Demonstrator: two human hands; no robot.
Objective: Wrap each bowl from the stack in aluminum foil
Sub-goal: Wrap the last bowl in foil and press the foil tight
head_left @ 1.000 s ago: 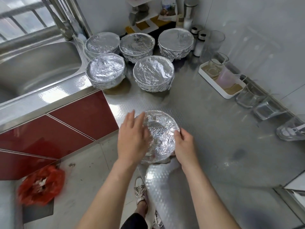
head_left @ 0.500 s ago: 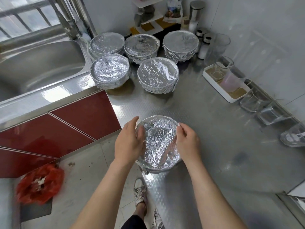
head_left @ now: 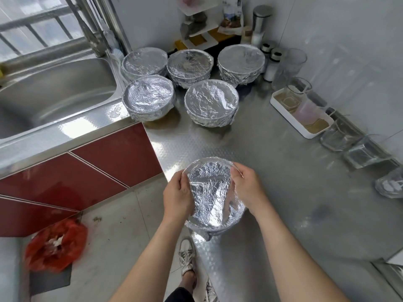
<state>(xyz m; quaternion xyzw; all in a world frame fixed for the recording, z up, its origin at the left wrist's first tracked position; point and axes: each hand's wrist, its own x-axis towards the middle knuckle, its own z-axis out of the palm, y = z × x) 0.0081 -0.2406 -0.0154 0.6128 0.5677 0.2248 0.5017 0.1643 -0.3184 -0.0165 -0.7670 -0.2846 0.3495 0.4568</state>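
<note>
I am looking down at a foil-covered bowl (head_left: 212,192) sitting near the front corner of the steel counter (head_left: 272,171). My left hand (head_left: 177,198) is pressing against its left side, fingers curled over the rim onto the foil top. My right hand (head_left: 247,190) is gripping the right side the same way, thumb lying on the foil. Both hands are closed around the bowl, foil crinkling under the fingers. The foil is looking tucked down around the rim; the underside I cannot tell.

Five wrapped bowls (head_left: 211,102) are standing grouped at the back of the counter, well apart from the one I am holding, three behind and two in front. The sink (head_left: 54,92) is lying to their left. A white tray (head_left: 303,118) holding glasses is sitting along the right wall.
</note>
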